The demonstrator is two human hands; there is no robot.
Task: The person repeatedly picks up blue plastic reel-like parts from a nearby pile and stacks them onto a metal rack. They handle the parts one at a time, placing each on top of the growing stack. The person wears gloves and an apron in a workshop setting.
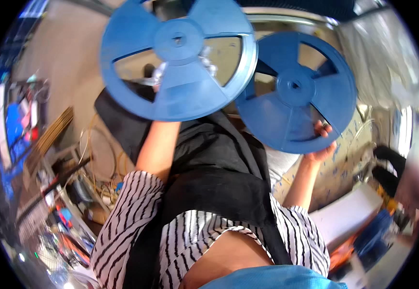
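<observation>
The right hand (321,147) grips the lower rim of a blue, round plastic reel (296,85), some fingers showing through one of its openings. The left forearm (160,149) runs up behind a second blue, round plastic reel (178,41), which hides most of that hand, so its grip cannot be told. Measured from the black cloth apron (214,192), the second reel is straight beyond it and the first beyond and to its right; a white, oblong box (349,214) is also to its right. The reels overlap in view, and contact is unclear; a careless swing could knock their rims together. Held low at the edge, the first could tip and twist free. Count: two reels, three openings each; one apron, one box.
</observation>
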